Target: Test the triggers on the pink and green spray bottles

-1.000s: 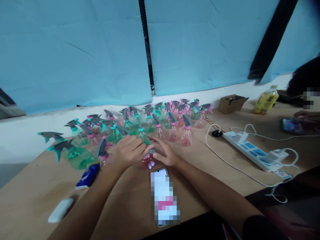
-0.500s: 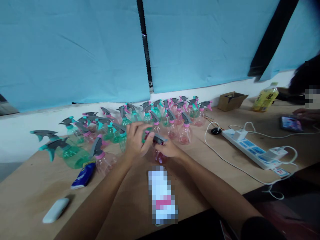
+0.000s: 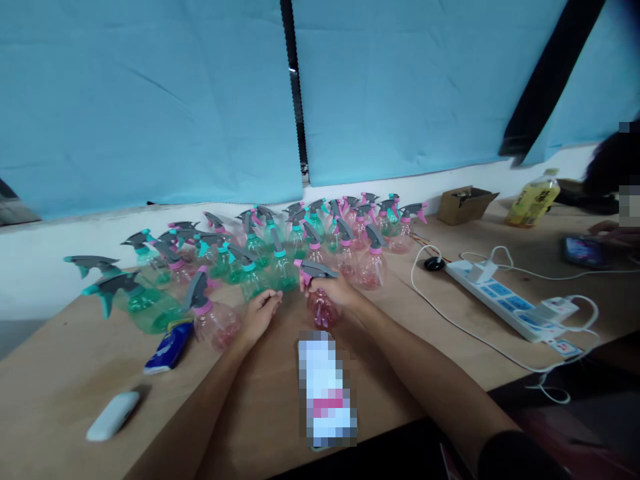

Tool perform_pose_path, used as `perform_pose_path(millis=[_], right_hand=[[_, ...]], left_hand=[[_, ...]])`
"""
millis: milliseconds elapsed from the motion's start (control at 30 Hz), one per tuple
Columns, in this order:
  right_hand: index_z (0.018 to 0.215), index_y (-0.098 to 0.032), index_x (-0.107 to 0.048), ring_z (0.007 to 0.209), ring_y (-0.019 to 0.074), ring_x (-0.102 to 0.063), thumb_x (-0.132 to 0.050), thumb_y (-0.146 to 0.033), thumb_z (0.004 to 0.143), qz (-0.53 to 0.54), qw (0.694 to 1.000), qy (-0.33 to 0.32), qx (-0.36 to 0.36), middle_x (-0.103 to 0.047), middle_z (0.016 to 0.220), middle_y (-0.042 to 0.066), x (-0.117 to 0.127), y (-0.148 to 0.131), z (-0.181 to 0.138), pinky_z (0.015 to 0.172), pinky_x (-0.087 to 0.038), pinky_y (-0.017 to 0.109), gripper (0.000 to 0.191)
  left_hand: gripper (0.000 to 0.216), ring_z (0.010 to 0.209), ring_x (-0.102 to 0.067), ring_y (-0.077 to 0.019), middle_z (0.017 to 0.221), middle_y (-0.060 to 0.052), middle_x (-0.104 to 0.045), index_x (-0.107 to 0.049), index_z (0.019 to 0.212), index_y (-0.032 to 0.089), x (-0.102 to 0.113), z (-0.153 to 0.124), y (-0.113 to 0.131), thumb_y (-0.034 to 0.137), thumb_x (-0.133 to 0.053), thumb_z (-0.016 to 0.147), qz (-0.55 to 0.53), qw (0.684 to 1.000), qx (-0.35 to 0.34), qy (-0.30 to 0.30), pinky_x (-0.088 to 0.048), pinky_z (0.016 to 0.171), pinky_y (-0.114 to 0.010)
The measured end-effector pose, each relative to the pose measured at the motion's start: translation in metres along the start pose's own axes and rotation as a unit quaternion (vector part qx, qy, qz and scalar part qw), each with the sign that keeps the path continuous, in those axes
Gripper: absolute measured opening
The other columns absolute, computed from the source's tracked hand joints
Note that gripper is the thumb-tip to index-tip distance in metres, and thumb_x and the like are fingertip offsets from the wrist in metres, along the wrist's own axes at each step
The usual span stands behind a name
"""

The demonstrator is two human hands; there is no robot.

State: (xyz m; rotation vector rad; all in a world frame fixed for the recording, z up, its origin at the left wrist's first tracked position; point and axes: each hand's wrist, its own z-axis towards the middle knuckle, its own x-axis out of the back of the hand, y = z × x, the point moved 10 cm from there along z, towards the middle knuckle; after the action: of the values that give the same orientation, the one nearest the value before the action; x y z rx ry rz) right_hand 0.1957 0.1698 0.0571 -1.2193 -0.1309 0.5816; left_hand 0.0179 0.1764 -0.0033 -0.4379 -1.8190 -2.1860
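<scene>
My right hand is wrapped round the neck of a pink spray bottle, which stands upright with its grey and pink trigger head pointing left. My left hand rests low over the table, its fingers curled together, and I see nothing in them. It is apart from the held bottle. Just behind it stand a green spray bottle and another green one. To its left, a pink spray bottle leans beside a bigger green bottle with a dark head.
Rows of pink and green spray bottles fill the back. A phone lies in front of me. At left are a blue packet and a white case. At right are a power strip, cables, a cardboard box, a yellow drink bottle and another person's hand.
My left hand has come away from the spray bottle's head, moving down and left, and its fingers have curled in. My right hand stays on the bottle.
</scene>
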Motion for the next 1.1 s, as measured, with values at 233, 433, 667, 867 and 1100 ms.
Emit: perform_pose_path(millis=[233, 433, 667, 867, 1100], right_hand=[[0.069, -0.019, -0.069, 0.061, 0.0135, -0.057, -0.06, -0.018, 0.06, -0.059, 0.995, 0.061, -0.054, -0.062, 0.063, -0.002, 0.018, 0.019, -0.003, 0.058, -0.045, 0.025, 0.012], [0.076, -0.02, -0.072, 0.064, 0.0133, -0.059, -0.057, -0.017, 0.061, -0.034, 0.999, 0.027, -0.013, -0.065, 0.069, -0.001, 0.003, 0.003, -0.001, 0.06, -0.046, 0.024, 0.022], [0.068, -0.019, -0.07, 0.061, 0.0135, -0.058, -0.059, -0.023, 0.061, -0.063, 0.995, 0.051, -0.055, -0.065, 0.064, -0.002, 0.013, 0.018, -0.003, 0.06, -0.047, 0.025, 0.014], [0.071, -0.02, -0.071, 0.067, 0.014, -0.06, -0.057, -0.019, 0.061, -0.064, 0.997, 0.031, 0.017, -0.066, 0.069, -0.001, 0.005, -0.002, 0.002, 0.065, -0.047, 0.025, 0.018], [0.076, -0.02, -0.074, 0.063, 0.0148, -0.059, -0.06, -0.022, 0.062, -0.078, 0.996, 0.039, -0.014, -0.067, 0.067, 0.0, 0.011, 0.01, 0.002, 0.063, -0.047, 0.027, 0.02]], left_hand=[[0.042, 0.046, -0.037, -0.01, 0.053, 0.008, -0.04, -0.055, 0.069, 0.02, -0.003, 0.001, -0.002, 0.06, -0.056, 0.083, -0.002, 1.0, 0.016, -0.023, -0.025, 0.047, -0.022], [0.04, 0.048, -0.04, -0.0107, 0.054, 0.007, -0.043, -0.057, 0.073, 0.02, -0.006, -0.002, 0.003, 0.058, -0.057, 0.084, 0.003, 0.999, 0.007, -0.041, -0.029, 0.051, -0.023], [0.039, 0.048, -0.04, -0.0106, 0.054, 0.007, -0.045, -0.056, 0.071, 0.02, -0.007, -0.003, 0.005, 0.056, -0.056, 0.085, 0.006, 0.999, -0.001, -0.044, -0.03, 0.051, -0.023], [0.038, 0.048, -0.042, -0.0104, 0.055, 0.007, -0.046, -0.058, 0.072, 0.02, -0.008, -0.005, 0.005, 0.056, -0.057, 0.086, 0.006, 0.999, -0.01, -0.048, -0.032, 0.052, -0.022], [0.04, 0.049, -0.043, -0.0113, 0.055, 0.006, -0.047, -0.058, 0.073, 0.02, -0.008, -0.005, 0.005, 0.058, -0.055, 0.086, 0.013, 0.999, -0.016, -0.049, -0.033, 0.052, -0.023]])
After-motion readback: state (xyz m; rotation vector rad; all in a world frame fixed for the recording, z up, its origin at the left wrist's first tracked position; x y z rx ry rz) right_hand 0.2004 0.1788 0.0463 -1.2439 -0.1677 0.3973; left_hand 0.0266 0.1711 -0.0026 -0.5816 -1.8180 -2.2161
